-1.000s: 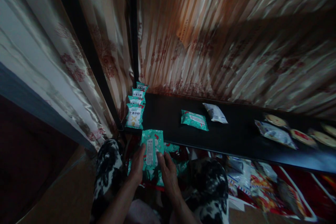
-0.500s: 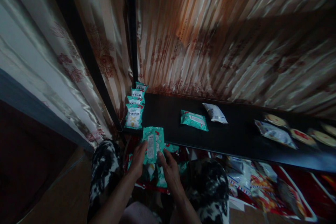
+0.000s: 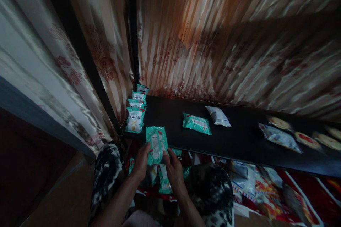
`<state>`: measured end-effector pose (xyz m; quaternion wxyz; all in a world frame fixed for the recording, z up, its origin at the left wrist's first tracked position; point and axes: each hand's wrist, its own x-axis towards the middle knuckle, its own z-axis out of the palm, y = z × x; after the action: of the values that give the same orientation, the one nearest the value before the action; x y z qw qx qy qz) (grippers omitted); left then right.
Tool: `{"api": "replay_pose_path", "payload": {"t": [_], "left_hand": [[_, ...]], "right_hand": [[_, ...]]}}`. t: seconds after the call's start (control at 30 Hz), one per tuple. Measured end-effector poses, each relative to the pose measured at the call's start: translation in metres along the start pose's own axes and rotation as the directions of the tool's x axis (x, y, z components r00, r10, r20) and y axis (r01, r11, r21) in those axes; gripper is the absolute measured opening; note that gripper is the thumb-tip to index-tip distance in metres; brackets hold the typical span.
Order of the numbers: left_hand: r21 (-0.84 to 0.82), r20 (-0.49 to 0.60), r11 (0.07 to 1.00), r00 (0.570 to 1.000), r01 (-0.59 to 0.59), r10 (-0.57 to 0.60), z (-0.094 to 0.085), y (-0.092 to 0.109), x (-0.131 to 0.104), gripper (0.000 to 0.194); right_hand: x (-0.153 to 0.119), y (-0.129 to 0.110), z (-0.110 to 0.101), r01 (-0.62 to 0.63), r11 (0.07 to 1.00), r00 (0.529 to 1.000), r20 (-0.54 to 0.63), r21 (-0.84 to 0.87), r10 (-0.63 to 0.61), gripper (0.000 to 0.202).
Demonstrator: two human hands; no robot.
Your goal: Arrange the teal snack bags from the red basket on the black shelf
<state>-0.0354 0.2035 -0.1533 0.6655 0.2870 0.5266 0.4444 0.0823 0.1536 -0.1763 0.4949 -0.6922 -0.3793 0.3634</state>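
Note:
Between my two hands is a teal snack bag (image 3: 156, 144), its printed back with a pale label facing me. My left hand (image 3: 141, 161) grips its left edge, thumb on the front. At the lower right edge, my right hand (image 3: 173, 168) pinches the same bag. Underneath, more teal snack packets (image 3: 165, 181) lie in a red basket (image 3: 145, 193) between my knees. To the left, several teal and white snack bags (image 3: 135, 120) stand in a row, one behind another, at the end of the black shelf (image 3: 165, 124).
A teal bag (image 3: 197, 123) and a white bag (image 3: 217, 116) lie mid-shelf. Farther right are a silvery packet (image 3: 279, 137) and round packaged items (image 3: 307, 139). Below the shelf stands a container of assorted packets (image 3: 255, 184). Black posts (image 3: 132, 25) and a curtain (image 3: 213, 42) border the shelf.
The held teal bag has tilted slightly and its lower end has shifted a little right. Both hands keep their hold on it. The bags on the shelf have not moved.

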Motion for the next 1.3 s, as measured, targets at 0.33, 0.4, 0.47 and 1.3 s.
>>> {"api": "replay_pose_path", "payload": {"t": [0.33, 0.4, 0.47, 1.3], "left_hand": [[0.084, -0.086, 0.996, 0.996, -0.031, 0.038, -0.003, -0.008, 0.003, 0.039], [0.038, -0.086, 0.999, 0.996, -0.034, 0.037, -0.002, -0.010, 0.004, 0.040], [0.009, -0.073, 1.000, 0.997, -0.021, 0.022, -0.001, -0.009, 0.003, 0.043], [0.494, 0.143, 0.783, 0.924, -0.378, 0.355, 0.013, -0.018, 0.000, 0.025]], "right_hand": [[0.009, 0.000, -0.006, 0.210, 0.969, 0.969, -0.106, -0.133, -0.225, 0.029], [0.009, -0.001, -0.007, 0.235, 0.963, 0.965, -0.085, -0.133, -0.247, 0.028], [0.009, -0.001, -0.006, 0.247, 0.961, 0.963, -0.074, -0.126, -0.257, 0.027], [-0.001, -0.030, -0.003, -0.057, 0.991, 0.991, 0.125, 0.122, 0.041, 0.047]]}}
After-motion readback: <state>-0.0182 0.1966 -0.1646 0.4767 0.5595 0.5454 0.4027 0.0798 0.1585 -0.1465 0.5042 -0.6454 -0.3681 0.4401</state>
